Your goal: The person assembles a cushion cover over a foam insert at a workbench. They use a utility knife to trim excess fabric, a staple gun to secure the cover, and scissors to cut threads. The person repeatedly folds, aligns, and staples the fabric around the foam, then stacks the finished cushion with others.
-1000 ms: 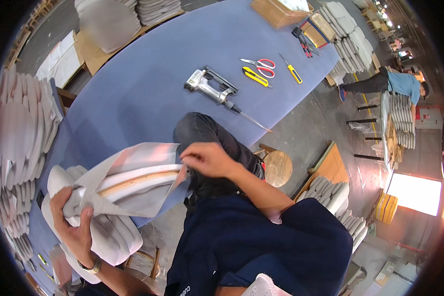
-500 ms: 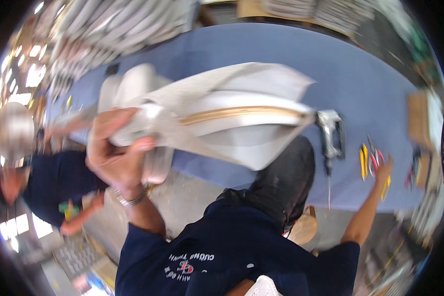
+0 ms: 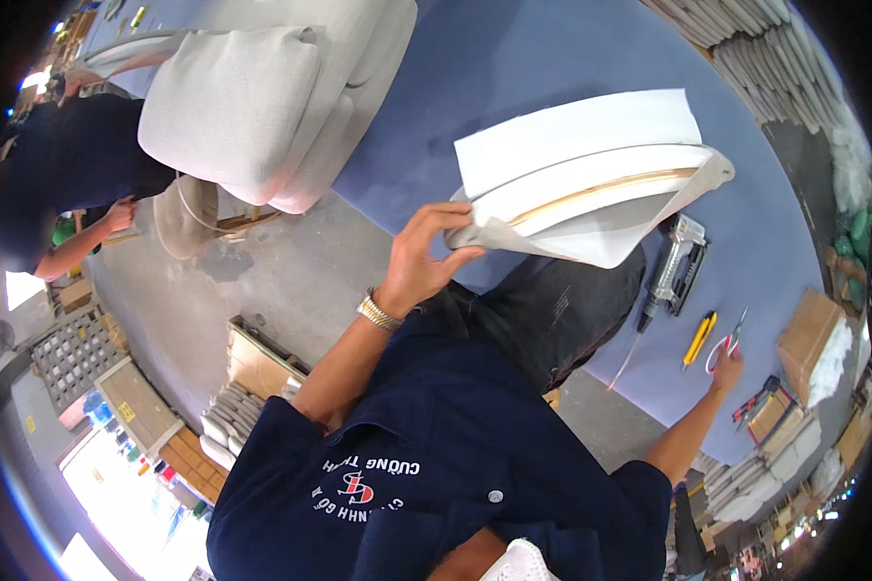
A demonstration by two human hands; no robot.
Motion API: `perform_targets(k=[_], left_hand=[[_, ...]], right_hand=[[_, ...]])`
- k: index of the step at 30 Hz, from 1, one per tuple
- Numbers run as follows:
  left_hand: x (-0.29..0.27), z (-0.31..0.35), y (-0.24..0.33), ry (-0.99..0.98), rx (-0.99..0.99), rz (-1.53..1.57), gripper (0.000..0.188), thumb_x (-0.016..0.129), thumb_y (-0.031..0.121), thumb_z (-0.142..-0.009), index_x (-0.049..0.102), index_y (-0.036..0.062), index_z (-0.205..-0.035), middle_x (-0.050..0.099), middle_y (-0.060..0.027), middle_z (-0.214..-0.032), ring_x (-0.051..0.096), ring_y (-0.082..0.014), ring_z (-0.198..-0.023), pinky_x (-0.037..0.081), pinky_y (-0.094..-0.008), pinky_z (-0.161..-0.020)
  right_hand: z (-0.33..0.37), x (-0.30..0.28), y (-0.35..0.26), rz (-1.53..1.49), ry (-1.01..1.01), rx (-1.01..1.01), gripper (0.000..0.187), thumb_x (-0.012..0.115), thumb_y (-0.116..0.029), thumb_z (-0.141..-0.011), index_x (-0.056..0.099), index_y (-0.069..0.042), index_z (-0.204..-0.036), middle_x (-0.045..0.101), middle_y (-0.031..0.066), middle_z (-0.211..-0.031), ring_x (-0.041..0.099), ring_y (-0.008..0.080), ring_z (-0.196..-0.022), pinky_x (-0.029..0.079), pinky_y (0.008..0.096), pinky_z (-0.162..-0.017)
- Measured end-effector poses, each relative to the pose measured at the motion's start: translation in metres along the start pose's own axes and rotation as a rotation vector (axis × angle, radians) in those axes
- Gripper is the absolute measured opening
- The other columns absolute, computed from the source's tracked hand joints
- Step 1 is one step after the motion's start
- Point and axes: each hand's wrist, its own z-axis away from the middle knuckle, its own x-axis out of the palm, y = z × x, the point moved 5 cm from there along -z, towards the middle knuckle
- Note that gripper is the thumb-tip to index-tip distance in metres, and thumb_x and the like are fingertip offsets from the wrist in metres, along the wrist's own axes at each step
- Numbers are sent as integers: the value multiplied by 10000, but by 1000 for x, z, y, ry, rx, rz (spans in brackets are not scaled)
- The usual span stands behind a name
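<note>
The right hand (image 3: 730, 368) has left the cushion (image 3: 591, 181) for the scissors (image 3: 733, 337), arm outstretched; its grip cannot be told. The left hand (image 3: 420, 259) pinches the cushion's end above the tabletop (image 3: 543, 58), pale cover (image 3: 576, 136) spread around a curved wooden strip (image 3: 606, 196).

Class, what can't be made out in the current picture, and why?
All in the head view:
- Padded piece in the left hand: underside, turned away.
- Scissors: part of the handles, covered by the right hand.
- Right hand's grip: too small to tell if closed.
- Upper-right stack: cut off by the top edge.
</note>
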Motion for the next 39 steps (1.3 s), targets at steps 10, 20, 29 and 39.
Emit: perform_targets(k=[10, 20, 29, 39], left_hand=[[-15, -1, 21, -209, 96, -340, 574, 775, 161, -881, 614, 186, -1432, 634, -102, -1366, 654, -272, -1187, 600, -380, -912], [-7, -12, -4, -367, 131, -452, 827, 618, 121, -931, 260, 365, -1634, 448, -245, -1538, 704, -394, -1093, 641, -440, -798], [-115, -51, 128, -448, 392, -418, 454, 656, 99, -895, 699, 279, -1310, 666, -164, -1258, 715, -342, -950, 563, -438, -648], [-147, -131, 157, -238, 582, -190, 419, 675, 140, -919, 700, 206, -1332, 683, -107, -1316, 673, -286, -1103, 567, -371, -827]], right_hand=[[159, -100, -499, -744, -258, -582, 305, 808, -211, -905, 670, -28, -1106, 739, 82, -972, 696, 178, -881, 531, 297, -760], [152, -49, -597, -602, 65, -852, 374, 757, -109, -887, 633, -9, -1226, 677, 187, -1121, 662, 372, -1066, 520, 429, -930], [156, -126, -633, -762, 67, -883, 296, 784, -106, -848, 649, -17, -1095, 666, 95, -995, 632, 235, -873, 501, 374, -788], [159, -101, -648, -1283, -426, -677, 216, 693, -128, -968, 577, -51, -1134, 564, -6, -932, 535, 85, -825, 446, 243, -769]])
